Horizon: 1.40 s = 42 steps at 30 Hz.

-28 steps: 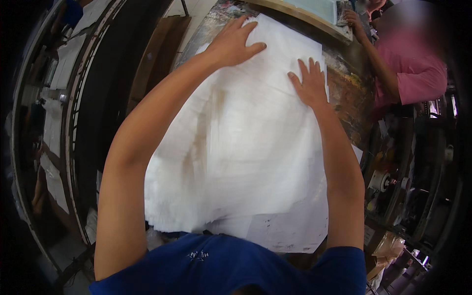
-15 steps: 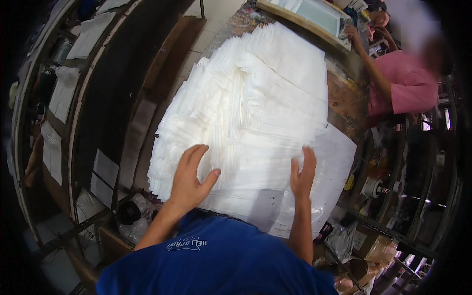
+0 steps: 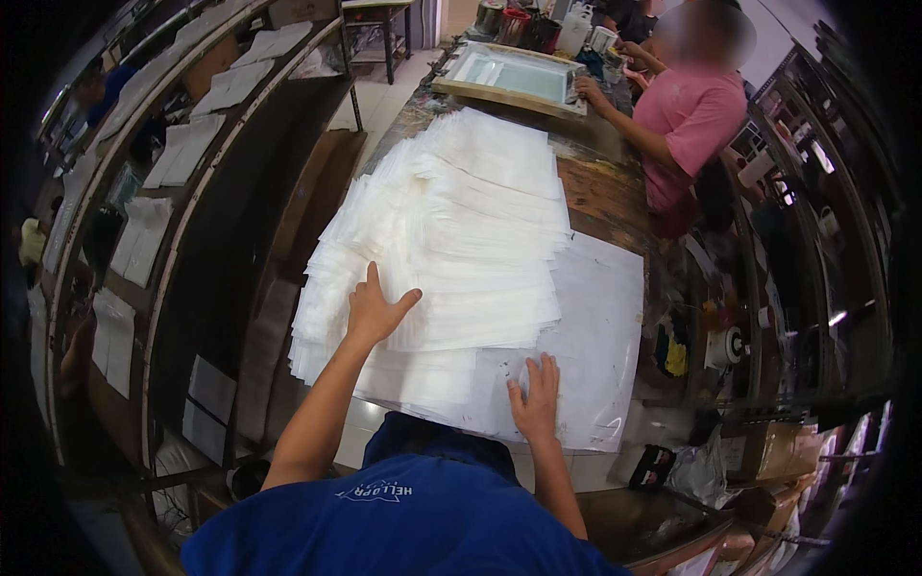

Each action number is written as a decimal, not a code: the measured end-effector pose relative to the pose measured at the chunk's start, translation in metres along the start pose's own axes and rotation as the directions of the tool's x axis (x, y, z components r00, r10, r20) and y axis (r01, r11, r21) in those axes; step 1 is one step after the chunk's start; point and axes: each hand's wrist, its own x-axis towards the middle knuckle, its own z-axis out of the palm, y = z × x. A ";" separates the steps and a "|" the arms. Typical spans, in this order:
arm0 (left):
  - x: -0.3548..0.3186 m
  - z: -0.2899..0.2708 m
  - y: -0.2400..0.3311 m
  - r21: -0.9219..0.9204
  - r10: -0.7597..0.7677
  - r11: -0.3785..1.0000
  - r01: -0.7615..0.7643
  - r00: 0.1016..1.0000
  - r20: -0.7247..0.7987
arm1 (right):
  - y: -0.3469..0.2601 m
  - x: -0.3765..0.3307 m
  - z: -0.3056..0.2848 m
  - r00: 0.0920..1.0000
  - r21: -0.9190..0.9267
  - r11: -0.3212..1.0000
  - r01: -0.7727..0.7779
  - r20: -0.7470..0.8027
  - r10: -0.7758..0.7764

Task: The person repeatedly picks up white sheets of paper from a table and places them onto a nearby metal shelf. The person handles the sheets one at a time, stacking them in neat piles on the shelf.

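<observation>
A large, fanned-out pile of thin white sheets (image 3: 480,221) covers much of the table in front of me; whether they are paper or flat bags I cannot tell. My left hand (image 3: 376,309) is at the pile's near left part, thumb and index finger spread, holding nothing. Nearer to me on the right, my right hand (image 3: 538,398) is over a smooth white covering sheet (image 3: 595,326), just off the pile's front right edge. Its fingers are stretched out and nothing is in them.
At the table's far end lies a wooden-framed screen (image 3: 514,75), with a co-worker in a pink shirt (image 3: 687,115) beside it, a hand on its corner. Pots (image 3: 514,24) stand behind. Shelving with white sheets (image 3: 182,149) runs along the left; cardboard boxes (image 3: 764,451) sit at lower right.
My view has tilted up, bringing in more of the far end. My right hand has left the pile's right side for the covering sheet nearer me. My left hand stays at the pile.
</observation>
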 end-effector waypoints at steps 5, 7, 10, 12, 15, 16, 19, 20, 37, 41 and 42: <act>0.006 0.006 0.012 0.019 -0.055 0.998 0.055 0.998 0.019 | 0.001 -0.014 -0.008 0.998 -0.057 0.997 0.060 0.032 -0.058; 0.006 0.004 0.017 0.022 -0.077 0.997 0.076 0.996 0.034 | 0.004 -0.015 -0.007 0.997 -0.045 0.996 0.073 0.032 -0.071; 0.006 0.008 0.016 0.049 -0.070 0.996 0.069 0.997 0.022 | 0.005 -0.017 -0.006 0.994 -0.056 0.993 0.104 0.024 -0.102; 0.009 0.012 0.016 0.075 -0.094 0.993 0.092 0.995 0.017 | 0.005 -0.018 -0.005 0.992 -0.079 0.989 0.127 0.006 -0.127; 0.009 0.014 0.019 0.083 -0.133 0.988 0.131 0.991 0.018 | 0.005 -0.019 -0.004 0.991 -0.069 0.988 0.136 -0.004 -0.136; 0.009 0.014 0.021 0.080 -0.147 0.986 0.145 0.989 0.018 | 0.006 -0.019 -0.004 0.990 -0.070 0.988 0.138 -0.007 -0.139; 0.011 0.015 0.023 0.095 -0.166 0.982 0.162 0.985 0.036 | 0.006 -0.019 -0.003 0.990 -0.078 0.987 0.142 -0.013 -0.144; 0.012 0.015 0.021 0.086 -0.170 0.982 0.166 0.985 0.036 | 0.006 -0.020 -0.004 0.990 -0.081 0.987 0.142 -0.011 -0.143; 0.036 0.019 0.017 0.047 -0.166 0.985 0.165 0.986 0.025 | 0.011 -0.022 -0.001 0.987 -0.080 0.985 0.150 -0.051 -0.155; 0.036 0.023 0.015 0.067 -0.149 0.987 0.148 0.989 -0.001 | 0.011 -0.021 -0.002 0.989 -0.058 0.989 0.139 -0.044 -0.141; 0.035 0.023 0.016 0.061 -0.153 0.986 0.153 0.988 0.000 | 0.011 -0.022 -0.003 0.990 -0.050 0.990 0.133 -0.039 -0.135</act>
